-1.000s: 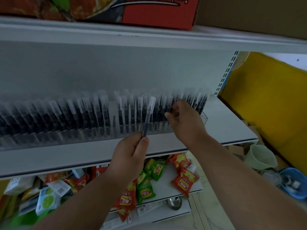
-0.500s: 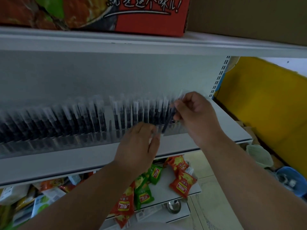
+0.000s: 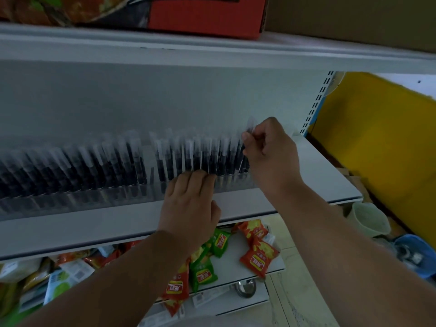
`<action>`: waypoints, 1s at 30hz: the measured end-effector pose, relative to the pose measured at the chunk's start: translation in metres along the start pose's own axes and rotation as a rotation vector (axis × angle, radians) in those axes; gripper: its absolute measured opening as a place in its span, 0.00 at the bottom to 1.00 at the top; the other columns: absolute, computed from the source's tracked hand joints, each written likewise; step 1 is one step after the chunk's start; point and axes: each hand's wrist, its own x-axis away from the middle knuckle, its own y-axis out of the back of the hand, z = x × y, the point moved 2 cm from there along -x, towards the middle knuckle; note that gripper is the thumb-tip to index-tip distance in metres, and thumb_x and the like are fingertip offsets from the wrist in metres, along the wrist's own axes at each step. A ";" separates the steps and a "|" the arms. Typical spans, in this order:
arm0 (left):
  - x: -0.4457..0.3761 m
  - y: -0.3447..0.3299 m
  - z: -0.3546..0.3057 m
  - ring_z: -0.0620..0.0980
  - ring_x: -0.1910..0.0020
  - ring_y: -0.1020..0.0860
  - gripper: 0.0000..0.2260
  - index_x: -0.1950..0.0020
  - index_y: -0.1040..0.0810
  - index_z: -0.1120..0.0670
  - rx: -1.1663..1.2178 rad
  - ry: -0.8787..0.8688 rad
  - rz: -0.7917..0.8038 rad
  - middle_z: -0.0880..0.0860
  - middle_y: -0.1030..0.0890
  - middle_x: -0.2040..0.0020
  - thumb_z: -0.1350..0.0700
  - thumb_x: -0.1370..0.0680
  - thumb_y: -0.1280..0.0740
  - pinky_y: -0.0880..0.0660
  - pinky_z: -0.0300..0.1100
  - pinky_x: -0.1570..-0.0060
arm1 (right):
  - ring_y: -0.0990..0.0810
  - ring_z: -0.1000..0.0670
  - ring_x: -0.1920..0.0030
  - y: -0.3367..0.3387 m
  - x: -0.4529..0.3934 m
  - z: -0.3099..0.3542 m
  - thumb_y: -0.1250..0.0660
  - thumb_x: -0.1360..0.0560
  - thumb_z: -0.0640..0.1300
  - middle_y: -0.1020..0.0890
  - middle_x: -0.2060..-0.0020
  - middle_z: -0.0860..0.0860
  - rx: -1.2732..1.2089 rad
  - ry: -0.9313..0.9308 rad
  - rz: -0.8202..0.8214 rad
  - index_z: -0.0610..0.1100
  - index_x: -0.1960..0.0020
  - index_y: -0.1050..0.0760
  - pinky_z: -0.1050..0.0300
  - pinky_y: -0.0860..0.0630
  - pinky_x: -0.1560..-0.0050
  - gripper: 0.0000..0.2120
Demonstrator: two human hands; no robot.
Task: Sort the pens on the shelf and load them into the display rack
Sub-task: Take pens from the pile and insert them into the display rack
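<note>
- Pinching a single pen [image 3: 248,128] between thumb and curled fingers, the right hand [image 3: 271,149] holds it at the far right end of the display rack [image 3: 118,197], its clear cap sticking up above the knuckles and the dark barrel running down behind the hand.
- The left hand [image 3: 188,206] lies palm down with straight fingers, fingertips [image 3: 200,177] touching the rack's front edge below the standing pens; its grip is released and it holds nothing.
- Rows of pens [image 3: 99,166] with dark barrels and clear caps stand upright in the rack, leaning slightly; a narrow gap shows left of centre.
- The rack sits on a white shelf [image 3: 318,180], running from the left edge of view to just under the right hand.
- A red carton [image 3: 205,17] rests on the shelf above.
- Red and green snack packets [image 3: 257,256] lie scattered on the lower shelf beneath the forearms.
- A yellow panel [image 3: 377,142] stands to the right, with a pale cup [image 3: 370,220] and a blue tub [image 3: 415,253] near its foot.
</note>
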 end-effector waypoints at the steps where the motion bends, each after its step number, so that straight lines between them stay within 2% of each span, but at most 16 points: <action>1: 0.000 0.000 0.001 0.58 0.40 0.28 0.24 0.32 0.25 0.58 -0.002 -0.002 -0.008 0.56 0.24 0.38 0.50 0.27 0.38 0.34 0.52 0.38 | 0.19 0.47 0.61 -0.002 0.000 -0.001 0.35 0.20 0.47 0.20 0.64 0.47 0.010 -0.006 0.012 0.44 0.55 0.31 0.50 0.23 0.62 0.09; 3: 0.001 -0.001 0.002 0.58 0.41 0.28 0.25 0.33 0.25 0.58 0.002 -0.007 -0.028 0.56 0.24 0.39 0.50 0.28 0.37 0.35 0.51 0.39 | 0.21 0.49 0.64 -0.009 0.004 -0.007 0.35 0.20 0.47 0.21 0.65 0.48 0.062 -0.042 0.072 0.44 0.55 0.31 0.54 0.25 0.65 0.09; 5: 0.001 -0.002 0.002 0.59 0.42 0.27 0.25 0.33 0.25 0.58 0.010 -0.009 -0.044 0.57 0.24 0.40 0.50 0.28 0.37 0.34 0.52 0.40 | 0.26 0.55 0.67 -0.017 0.012 -0.015 0.36 0.20 0.47 0.25 0.67 0.52 0.133 -0.078 0.133 0.44 0.57 0.32 0.60 0.34 0.70 0.10; 7: 0.001 -0.002 0.002 0.59 0.43 0.27 0.25 0.33 0.25 0.58 0.011 -0.011 -0.047 0.57 0.24 0.40 0.49 0.28 0.38 0.33 0.53 0.41 | 0.31 0.59 0.69 -0.020 0.018 -0.020 0.36 0.20 0.47 0.30 0.69 0.55 0.163 -0.095 0.120 0.44 0.58 0.33 0.61 0.41 0.71 0.11; 9: 0.001 -0.002 0.001 0.59 0.43 0.27 0.25 0.33 0.24 0.58 0.010 -0.009 -0.044 0.57 0.24 0.40 0.49 0.28 0.38 0.33 0.53 0.42 | 0.33 0.59 0.69 -0.021 0.018 -0.023 0.36 0.20 0.47 0.31 0.70 0.55 0.175 -0.097 0.100 0.44 0.58 0.34 0.60 0.43 0.71 0.12; 13: 0.001 -0.001 0.002 0.59 0.43 0.27 0.25 0.33 0.24 0.58 0.009 -0.004 -0.043 0.57 0.24 0.40 0.49 0.28 0.38 0.32 0.53 0.42 | 0.32 0.54 0.69 -0.024 0.017 -0.024 0.35 0.20 0.46 0.30 0.69 0.54 0.169 -0.077 0.088 0.43 0.57 0.32 0.58 0.40 0.68 0.10; 16: 0.001 0.000 0.002 0.59 0.43 0.27 0.25 0.33 0.24 0.58 0.012 0.004 -0.041 0.57 0.24 0.41 0.48 0.28 0.38 0.32 0.53 0.42 | 0.26 0.51 0.65 -0.022 0.022 -0.026 0.34 0.22 0.47 0.25 0.65 0.51 0.166 -0.089 0.097 0.44 0.55 0.31 0.58 0.34 0.65 0.09; 18: 0.001 0.001 0.001 0.59 0.43 0.27 0.26 0.34 0.24 0.58 0.027 0.007 -0.034 0.56 0.24 0.40 0.48 0.28 0.39 0.32 0.53 0.42 | 0.26 0.51 0.62 -0.017 0.024 -0.025 0.33 0.23 0.48 0.24 0.63 0.52 0.183 -0.069 0.109 0.46 0.55 0.32 0.58 0.35 0.65 0.09; 21: 0.001 0.006 0.001 0.58 0.40 0.28 0.26 0.33 0.25 0.58 0.093 0.020 -0.023 0.55 0.24 0.39 0.46 0.26 0.41 0.30 0.53 0.39 | 0.29 0.52 0.62 -0.006 0.030 -0.015 0.31 0.24 0.47 0.27 0.62 0.52 0.246 0.087 0.113 0.46 0.55 0.32 0.58 0.37 0.64 0.11; 24: 0.008 0.017 0.006 0.56 0.38 0.29 0.25 0.32 0.25 0.57 0.175 0.067 -0.052 0.55 0.24 0.38 0.46 0.25 0.42 0.29 0.52 0.38 | 0.27 0.49 0.59 0.000 0.035 0.004 0.29 0.25 0.44 0.25 0.59 0.48 0.261 0.274 0.105 0.41 0.53 0.28 0.58 0.33 0.60 0.09; 30: 0.050 0.047 0.035 0.56 0.41 0.27 0.22 0.35 0.24 0.55 0.044 0.188 -0.004 0.53 0.23 0.41 0.45 0.24 0.42 0.29 0.51 0.40 | 0.24 0.44 0.55 -0.025 0.042 0.054 0.30 0.25 0.44 0.23 0.54 0.44 0.146 0.447 0.151 0.40 0.48 0.25 0.52 0.27 0.54 0.10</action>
